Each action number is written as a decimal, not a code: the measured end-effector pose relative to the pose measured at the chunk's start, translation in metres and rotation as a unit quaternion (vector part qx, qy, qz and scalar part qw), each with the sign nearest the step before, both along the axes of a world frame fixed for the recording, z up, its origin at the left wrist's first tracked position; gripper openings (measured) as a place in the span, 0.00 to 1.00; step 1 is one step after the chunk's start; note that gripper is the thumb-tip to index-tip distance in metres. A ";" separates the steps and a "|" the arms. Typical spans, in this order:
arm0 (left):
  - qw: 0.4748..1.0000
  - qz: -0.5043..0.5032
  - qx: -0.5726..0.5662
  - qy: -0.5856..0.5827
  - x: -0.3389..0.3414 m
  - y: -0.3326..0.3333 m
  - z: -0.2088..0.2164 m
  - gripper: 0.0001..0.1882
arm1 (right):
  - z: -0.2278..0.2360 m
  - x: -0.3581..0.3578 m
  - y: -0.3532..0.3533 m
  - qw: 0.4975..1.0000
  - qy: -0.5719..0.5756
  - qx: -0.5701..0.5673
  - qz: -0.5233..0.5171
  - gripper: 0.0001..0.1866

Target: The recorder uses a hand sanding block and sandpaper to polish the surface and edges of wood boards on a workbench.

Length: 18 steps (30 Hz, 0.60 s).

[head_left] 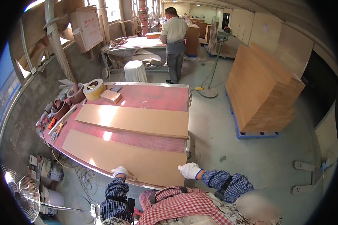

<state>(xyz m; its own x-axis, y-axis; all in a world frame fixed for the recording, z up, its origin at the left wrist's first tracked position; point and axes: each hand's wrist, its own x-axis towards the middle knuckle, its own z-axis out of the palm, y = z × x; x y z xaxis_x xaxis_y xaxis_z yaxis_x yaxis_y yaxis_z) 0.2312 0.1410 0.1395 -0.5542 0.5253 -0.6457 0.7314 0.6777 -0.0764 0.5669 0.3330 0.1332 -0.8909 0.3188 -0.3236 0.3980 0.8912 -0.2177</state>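
Observation:
A long tan board (127, 155) lies flat along the near side of the red-topped table (150, 96). My left hand (123, 173), in a white glove, is closed on the board's near edge, left of its middle. At the board's right end, my right hand (190, 170), gloved too, grips the end edge with its fingers bent. How far the fingers reach under the board is hidden at both hands. A second tan board (135, 119) lies behind the first, with a strip of red tabletop between them.
Tape rolls (94, 89), a wooden block (111, 96) and hand tools (58, 129) crowd the table's left and far side. A cage fan (20, 191) stands at lower left. Stacked boards (263, 90) on a blue pallet (257, 135) are at right. A person (174, 37) stands farther back.

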 end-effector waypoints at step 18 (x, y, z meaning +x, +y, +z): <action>1.000 -0.006 -0.004 0.003 -0.003 -0.002 -0.009 0.50 | 0.007 0.000 -0.001 1.000 0.005 -0.013 0.009 0.12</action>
